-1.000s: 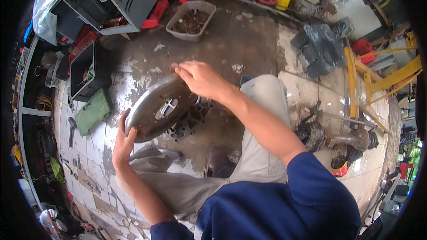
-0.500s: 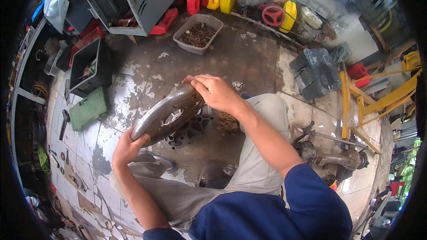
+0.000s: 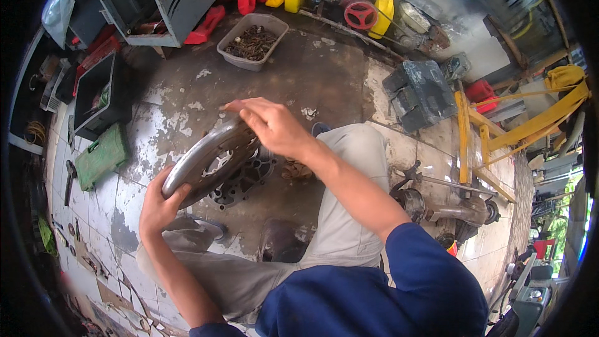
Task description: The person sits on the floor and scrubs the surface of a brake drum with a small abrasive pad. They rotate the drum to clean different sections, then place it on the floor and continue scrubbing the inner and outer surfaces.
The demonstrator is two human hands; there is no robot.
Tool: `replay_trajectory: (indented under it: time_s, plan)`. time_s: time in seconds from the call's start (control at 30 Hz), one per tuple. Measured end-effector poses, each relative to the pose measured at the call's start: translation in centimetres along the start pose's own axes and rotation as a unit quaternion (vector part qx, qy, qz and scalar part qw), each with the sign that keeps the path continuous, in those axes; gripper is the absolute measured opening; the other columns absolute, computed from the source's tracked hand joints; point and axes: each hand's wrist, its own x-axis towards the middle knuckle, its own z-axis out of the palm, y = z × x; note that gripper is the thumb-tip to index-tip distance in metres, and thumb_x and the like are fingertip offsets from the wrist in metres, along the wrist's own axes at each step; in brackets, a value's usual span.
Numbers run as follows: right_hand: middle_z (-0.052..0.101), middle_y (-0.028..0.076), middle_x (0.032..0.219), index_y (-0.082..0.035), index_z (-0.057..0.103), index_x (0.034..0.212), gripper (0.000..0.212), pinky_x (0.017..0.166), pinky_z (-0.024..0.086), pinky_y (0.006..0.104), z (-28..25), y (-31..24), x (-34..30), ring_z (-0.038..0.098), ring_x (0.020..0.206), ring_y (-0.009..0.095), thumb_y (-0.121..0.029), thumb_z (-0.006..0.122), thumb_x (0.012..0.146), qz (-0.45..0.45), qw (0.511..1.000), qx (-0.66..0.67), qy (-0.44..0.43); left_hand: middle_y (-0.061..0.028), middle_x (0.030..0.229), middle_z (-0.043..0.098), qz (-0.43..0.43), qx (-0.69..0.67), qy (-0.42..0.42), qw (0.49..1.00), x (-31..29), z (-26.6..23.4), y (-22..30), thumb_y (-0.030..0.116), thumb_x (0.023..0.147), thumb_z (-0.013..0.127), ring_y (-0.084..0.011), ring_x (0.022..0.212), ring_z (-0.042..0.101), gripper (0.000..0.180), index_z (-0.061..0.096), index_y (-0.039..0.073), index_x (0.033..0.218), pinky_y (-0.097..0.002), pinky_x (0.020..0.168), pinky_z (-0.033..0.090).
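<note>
Both my hands hold a heavy round metal disc (image 3: 198, 163) with cut-outs through its middle. It is tilted up on edge in front of my knees. My left hand (image 3: 161, 207) grips the lower left rim, thumb on the near face. Over the upper right rim, my right hand (image 3: 273, 128) is wrapped, its fingertips partly hidden. Behind and below the disc, a round cast metal part (image 3: 243, 181) with several openings lies on the floor, partly covered from sight by the disc.
A grey tub of small rusty parts (image 3: 249, 62) stands ahead. On the left are a black crate (image 3: 93, 112), a green case (image 3: 103, 156) and a hammer (image 3: 69, 181). To the right lie a dark toolbox (image 3: 418, 93), a yellow frame (image 3: 465, 140) and a metal axle-like assembly (image 3: 449, 207).
The whole view has shifted, so surroundings sit farther left and slightly higher. The disc stays in both hands and looks tipped a little more upright.
</note>
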Motion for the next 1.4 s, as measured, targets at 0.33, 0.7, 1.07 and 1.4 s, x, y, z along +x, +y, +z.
replay_trajectory:
  time_s: [0.33, 0.7, 1.07, 1.4]
  plan:
    - [0.069, 0.016, 0.115, -0.004, 0.069, 0.117, 0.026, 0.096, 0.049, 0.0398, 1.2, -0.7, 0.2, 0.062, 0.112, 0.033, -0.017, 0.054, 0.100, -0.070, 0.997, -0.036, -0.022, -0.0083, 0.101, 0.068, -0.123, -0.031, -0.024, 0.992, -0.3, -0.4, 0.2, 0.018, 0.087, 0.065, -0.0140, 0.092, 0.059, 0.045, 0.059, -0.004, 0.127, -0.0307, 0.085, 0.048]
    - [0.071, 0.016, 0.111, -0.001, 0.069, 0.113, 0.028, 0.092, 0.051, 0.0406, 1.9, 0.4, 1.0, 0.065, 0.107, 0.032, -0.021, 0.053, 0.102, 0.014, 1.000, -0.006, 0.014, -0.0186, 0.139, 0.050, 0.045, -0.079, -0.121, 0.988, 2.2, -1.9, -1.3, 0.072, 0.096, 0.028, -0.0278, 0.130, 0.044, 0.090, 0.035, 0.001, 0.151, -0.0383, 0.112, 0.028]
    - [0.071, 0.016, 0.111, 0.000, 0.069, 0.112, 0.032, 0.092, 0.050, 0.0403, 2.7, 1.4, 1.2, 0.064, 0.108, 0.032, -0.025, 0.051, 0.103, -0.030, 0.998, -0.032, 0.040, -0.0193, 0.146, 0.047, -0.123, -0.122, -0.076, 0.982, 3.1, -1.8, -2.5, 0.079, 0.093, 0.025, -0.0289, 0.136, 0.040, 0.097, 0.040, 0.001, 0.149, -0.0379, 0.115, 0.025]
    - [0.070, 0.020, 0.105, 0.002, 0.069, 0.107, 0.033, 0.089, 0.050, 0.0431, 2.5, 1.4, 1.3, 0.065, 0.101, 0.037, -0.026, 0.053, 0.102, -0.047, 0.998, -0.032, 0.039, -0.0194, 0.130, 0.060, -0.102, -0.055, 0.001, 0.993, 2.9, -0.7, -0.5, 0.061, 0.103, 0.018, -0.0272, 0.122, 0.053, 0.079, 0.053, 0.001, 0.139, -0.0352, 0.108, 0.034]
